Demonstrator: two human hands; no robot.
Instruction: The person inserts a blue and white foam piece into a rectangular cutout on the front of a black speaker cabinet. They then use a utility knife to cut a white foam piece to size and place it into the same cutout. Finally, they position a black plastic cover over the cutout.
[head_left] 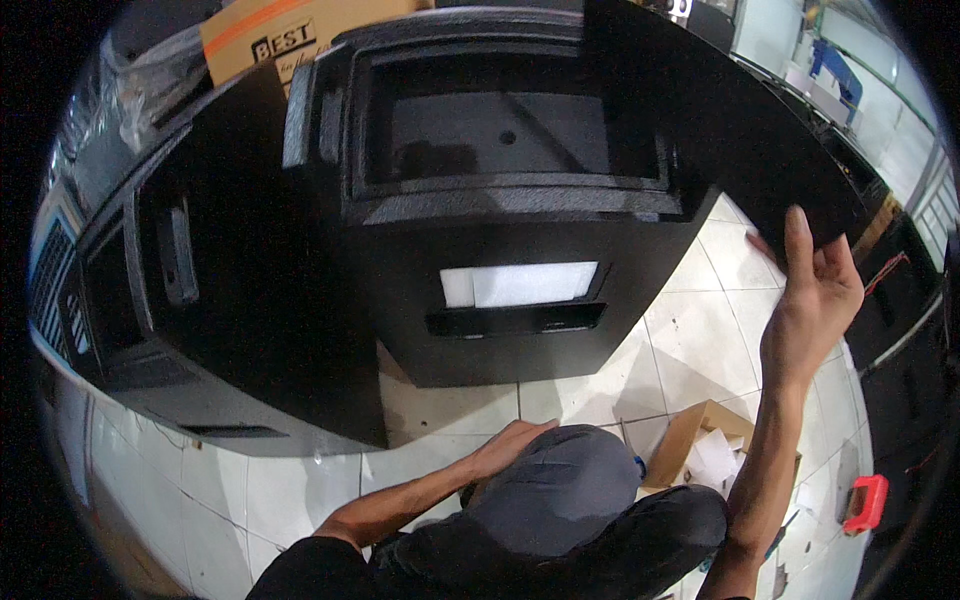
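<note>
A flat black panel (730,110) is raised at the upper right, slanting across the side of a black cabinet (400,290). My right hand (815,270) is closed on the panel's lower right corner, thumb on the near face and fingers mostly behind it. The cabinet has a textured rim around a recessed opening, and a white rectangular piece (530,284) above a dark slot on its front face. My left hand (515,445) lies against my bent knee, its fingers largely hidden behind the knee.
A second black cabinet (250,290) with a recessed handle stands at the left. Behind is a brown carton (265,45). On the tiled floor (440,410) sit a small open cardboard box (680,440) with white pieces inside and a red plastic object (865,503). Dark boxy shapes line the right side.
</note>
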